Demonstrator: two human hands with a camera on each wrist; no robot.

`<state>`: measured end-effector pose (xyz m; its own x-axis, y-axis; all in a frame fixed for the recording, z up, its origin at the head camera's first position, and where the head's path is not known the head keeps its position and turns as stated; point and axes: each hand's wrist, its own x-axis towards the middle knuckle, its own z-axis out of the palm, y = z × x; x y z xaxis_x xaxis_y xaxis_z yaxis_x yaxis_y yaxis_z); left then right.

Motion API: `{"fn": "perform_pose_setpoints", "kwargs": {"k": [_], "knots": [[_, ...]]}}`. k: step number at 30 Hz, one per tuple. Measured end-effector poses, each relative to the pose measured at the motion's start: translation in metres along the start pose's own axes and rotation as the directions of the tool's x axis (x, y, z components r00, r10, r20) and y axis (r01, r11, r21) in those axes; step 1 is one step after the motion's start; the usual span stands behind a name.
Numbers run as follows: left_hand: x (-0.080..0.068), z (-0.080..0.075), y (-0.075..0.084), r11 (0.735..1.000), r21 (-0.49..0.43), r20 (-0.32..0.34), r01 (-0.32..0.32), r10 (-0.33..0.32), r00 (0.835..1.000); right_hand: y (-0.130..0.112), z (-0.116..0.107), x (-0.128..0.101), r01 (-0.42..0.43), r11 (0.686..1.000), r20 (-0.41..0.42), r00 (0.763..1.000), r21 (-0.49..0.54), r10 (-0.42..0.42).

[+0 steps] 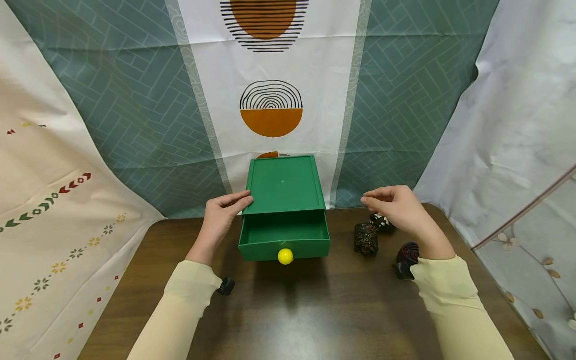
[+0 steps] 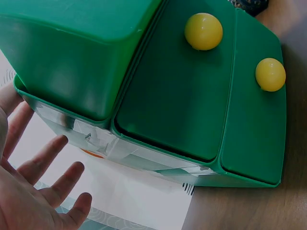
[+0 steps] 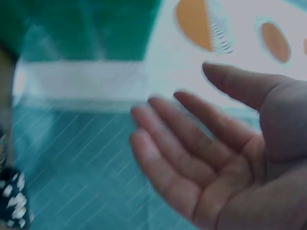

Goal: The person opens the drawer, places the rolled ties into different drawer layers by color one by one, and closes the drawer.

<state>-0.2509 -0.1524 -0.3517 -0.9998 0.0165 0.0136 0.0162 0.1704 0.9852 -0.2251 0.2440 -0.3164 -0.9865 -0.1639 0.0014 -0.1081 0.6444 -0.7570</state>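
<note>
A green drawer cabinet (image 1: 285, 185) stands at the table's back, its top drawer (image 1: 265, 252) pulled out, with a bare inside and a yellow round knob (image 1: 285, 256). My left hand (image 1: 220, 217) touches the cabinet's upper left edge with thumb and index finger. In the left wrist view, the other fingers (image 2: 69, 179) are spread beside the cabinet's side, and two lower drawers with yellow knobs are closed. My right hand (image 1: 396, 210) is in the air right of the cabinet, fingers loosely bent, holding nothing. Below it lie dark patterned fabric rolls, one brownish (image 1: 366, 239) and one with white flecks (image 1: 380, 222).
Another dark roll with reddish lines (image 1: 408, 253) lies near the right wrist, partly hidden by the sleeve. The brown wooden table (image 1: 288, 320) runs toward me. Patterned curtains (image 1: 391, 100) hang behind and at both sides.
</note>
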Motion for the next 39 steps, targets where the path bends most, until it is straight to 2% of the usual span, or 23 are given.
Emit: {"fn": "perform_pose_setpoints", "kwargs": {"k": [2, 6, 9, 13, 17, 23, 30, 35, 39], "knots": [[0.000, -0.001, -0.001, 1.000, 0.004, -0.002, -0.002, 0.002, 1.000, 0.013, 0.003, 0.005, -0.045, 0.998, -0.003, 0.999, -0.040, 0.045], [-0.001, -0.001, -0.001, 1.000, 0.006, -0.012, -0.009, 0.009, 1.000, 0.036, 0.011, 0.019, -0.124, 0.989, 0.047, 0.991, -0.081, 0.128], [-0.001, -0.001, -0.001, 1.000, -0.004, -0.011, -0.010, 0.010, 1.000, 0.055, 0.018, 0.027, -0.201, 0.972, 0.067, 0.975, -0.124, 0.210], [-0.002, -0.001, -0.001, 1.000, -0.006, -0.006, -0.007, 0.007, 1.000, 0.078, 0.027, 0.034, -0.305, 0.921, 0.046, 0.945, -0.242, 0.325], [-0.002, -0.001, -0.001, 1.000, 0.000, -0.010, -0.003, 0.003, 1.000, 0.095, 0.037, 0.037, -0.361, 0.874, 0.031, 0.920, -0.324, 0.392], [-0.001, -0.001, -0.001, 1.000, 0.002, -0.008, -0.009, 0.009, 1.000, 0.107, 0.049, 0.038, -0.418, 0.853, 0.033, 0.893, -0.314, 0.449], [0.002, -0.003, -0.003, 1.000, -0.006, -0.004, -0.024, 0.024, 1.000, 0.110, 0.059, 0.042, -0.398, 0.860, 0.051, 0.899, -0.320, 0.435], [0.002, -0.004, -0.005, 0.999, -0.016, 0.006, -0.037, 0.037, 0.999, 0.112, 0.065, 0.044, -0.419, 0.859, 0.076, 0.886, -0.294, 0.457], [0.002, -0.004, -0.006, 0.999, -0.023, 0.005, -0.033, 0.033, 0.999, 0.114, 0.069, 0.045, -0.404, 0.870, 0.077, 0.894, -0.282, 0.441]]}}
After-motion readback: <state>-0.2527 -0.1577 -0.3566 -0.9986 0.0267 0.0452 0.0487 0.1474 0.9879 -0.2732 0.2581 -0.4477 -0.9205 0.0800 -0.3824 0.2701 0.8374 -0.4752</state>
